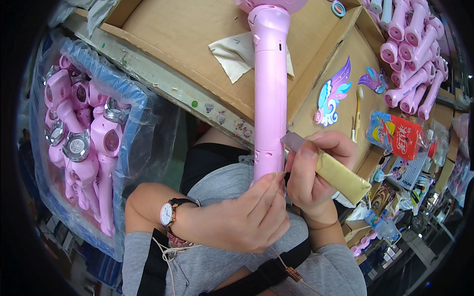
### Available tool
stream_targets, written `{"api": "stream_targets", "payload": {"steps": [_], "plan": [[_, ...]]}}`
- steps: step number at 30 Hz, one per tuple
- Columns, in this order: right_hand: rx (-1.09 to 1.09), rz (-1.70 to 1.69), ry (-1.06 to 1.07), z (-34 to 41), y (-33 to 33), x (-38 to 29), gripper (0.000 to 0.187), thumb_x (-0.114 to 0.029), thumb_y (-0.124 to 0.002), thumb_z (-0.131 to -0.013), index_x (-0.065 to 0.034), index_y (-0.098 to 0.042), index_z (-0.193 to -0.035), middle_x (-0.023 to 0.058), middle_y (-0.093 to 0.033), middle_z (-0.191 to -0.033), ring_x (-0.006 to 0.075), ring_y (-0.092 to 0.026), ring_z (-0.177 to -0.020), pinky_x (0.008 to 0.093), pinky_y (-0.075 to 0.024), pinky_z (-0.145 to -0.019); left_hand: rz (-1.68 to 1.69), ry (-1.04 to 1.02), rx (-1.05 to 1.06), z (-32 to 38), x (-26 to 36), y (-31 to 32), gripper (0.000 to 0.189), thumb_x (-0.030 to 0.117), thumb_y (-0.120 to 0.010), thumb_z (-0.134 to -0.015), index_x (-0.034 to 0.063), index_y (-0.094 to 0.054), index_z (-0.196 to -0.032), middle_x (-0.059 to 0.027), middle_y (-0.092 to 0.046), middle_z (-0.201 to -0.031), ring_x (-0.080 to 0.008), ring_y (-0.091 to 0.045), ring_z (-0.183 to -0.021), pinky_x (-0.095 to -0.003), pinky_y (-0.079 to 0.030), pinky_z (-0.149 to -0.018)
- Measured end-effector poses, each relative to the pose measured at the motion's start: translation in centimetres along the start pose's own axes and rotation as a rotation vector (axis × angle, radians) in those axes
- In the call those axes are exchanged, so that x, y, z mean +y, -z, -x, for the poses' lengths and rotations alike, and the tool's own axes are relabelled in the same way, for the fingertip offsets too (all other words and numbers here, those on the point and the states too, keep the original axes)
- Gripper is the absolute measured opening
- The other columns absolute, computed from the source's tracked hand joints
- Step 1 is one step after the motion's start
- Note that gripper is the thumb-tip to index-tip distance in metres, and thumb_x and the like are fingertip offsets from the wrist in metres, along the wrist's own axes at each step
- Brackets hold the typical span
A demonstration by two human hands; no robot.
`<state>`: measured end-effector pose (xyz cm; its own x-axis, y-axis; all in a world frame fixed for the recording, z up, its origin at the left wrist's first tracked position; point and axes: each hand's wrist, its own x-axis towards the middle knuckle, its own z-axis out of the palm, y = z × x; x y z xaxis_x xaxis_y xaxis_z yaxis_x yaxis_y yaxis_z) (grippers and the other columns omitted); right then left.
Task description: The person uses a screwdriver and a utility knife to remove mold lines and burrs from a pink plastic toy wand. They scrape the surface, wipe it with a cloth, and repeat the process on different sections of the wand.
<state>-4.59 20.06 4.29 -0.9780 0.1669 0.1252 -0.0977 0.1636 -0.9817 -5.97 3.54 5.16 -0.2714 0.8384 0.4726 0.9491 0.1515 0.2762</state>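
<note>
A long pink plastic wand [270, 96] runs up the middle of the view, its wider head cut off by the top edge. My left hand [251, 216] closes around its lower end, thumb and fingertips pinched at the right side. My right hand [318, 166] grips a flat metal blade [293, 141] whose handle [342, 177] is wrapped in yellow tape. The blade's tip meets the wand's right edge, near a lengthwise seam. Small slots and a port show on the wand. My left fingers hide its bottom end.
A shallow cardboard tray [177, 33] holds a cloth [235, 53]. Right of it lie winged decorations [333, 94] and a brush [358, 111]. Pink handles [414, 55] are stacked beyond, near a red-labelled bottle [400, 137]. On the left, a plastic-lined blue crate [127, 144] contains several pink wands [105, 137].
</note>
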Motion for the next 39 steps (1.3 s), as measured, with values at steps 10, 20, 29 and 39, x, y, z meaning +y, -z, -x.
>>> {"api": "stream_targets", "payload": {"steps": [10, 20, 29, 39], "plan": [[0.105, -0.137, -0.031, -0.3, 0.6, 0.3, 0.021, -0.011, -0.053, -0.095, -0.0051, -0.039, -0.109, 0.0087, -0.051, -0.083, 0.0095, -0.045, -0.053, 0.0219, -0.0394, -0.043, 0.077, 0.010, 0.085, 1.0, -0.6, -0.5, 0.015, 0.010, -0.060, -0.082, -0.0048, -0.058, -0.086, -0.0216, -0.065, -0.094, -0.0334, -0.069, -0.091, -0.0403, -0.059, -0.083], [0.032, -0.166, 0.039, -0.4, 0.1, 1.1, 0.016, 0.000, -0.062, -0.088, 0.0049, -0.057, -0.102, 0.0101, -0.061, -0.085, 0.0103, -0.057, -0.071, 0.0224, -0.0463, -0.063, 0.071, 0.006, 0.042, 1.5, -0.5, -0.3, 0.015, 0.007, -0.058, -0.085, -0.0061, -0.058, -0.091, -0.0216, -0.062, -0.102, -0.0329, -0.069, -0.093, -0.0402, -0.058, -0.085], [-0.015, -0.079, 0.044, -1.1, 0.2, 1.1, 0.012, 0.004, -0.062, -0.083, 0.0023, -0.062, -0.094, 0.0103, -0.061, -0.077, 0.0152, -0.059, -0.063, 0.0251, -0.0453, -0.057, 0.087, -0.012, 0.019, 1.4, -0.7, 0.0, 0.018, 0.010, -0.057, -0.085, -0.0064, -0.059, -0.092, -0.0213, -0.062, -0.101, -0.0334, -0.068, -0.094, -0.0409, -0.058, -0.087], [-0.226, 0.083, 0.174, -1.9, 1.4, 1.0, 0.019, 0.005, -0.065, -0.067, -0.0049, -0.065, -0.083, 0.0071, -0.059, -0.064, 0.0257, -0.058, -0.055, 0.0321, -0.0448, -0.052, 0.071, -0.009, 0.028, 1.3, -0.5, -0.2, 0.016, 0.010, -0.060, -0.082, -0.0052, -0.060, -0.087, -0.0207, -0.062, -0.099, -0.0323, -0.069, -0.091, -0.0406, -0.058, -0.086]]}}
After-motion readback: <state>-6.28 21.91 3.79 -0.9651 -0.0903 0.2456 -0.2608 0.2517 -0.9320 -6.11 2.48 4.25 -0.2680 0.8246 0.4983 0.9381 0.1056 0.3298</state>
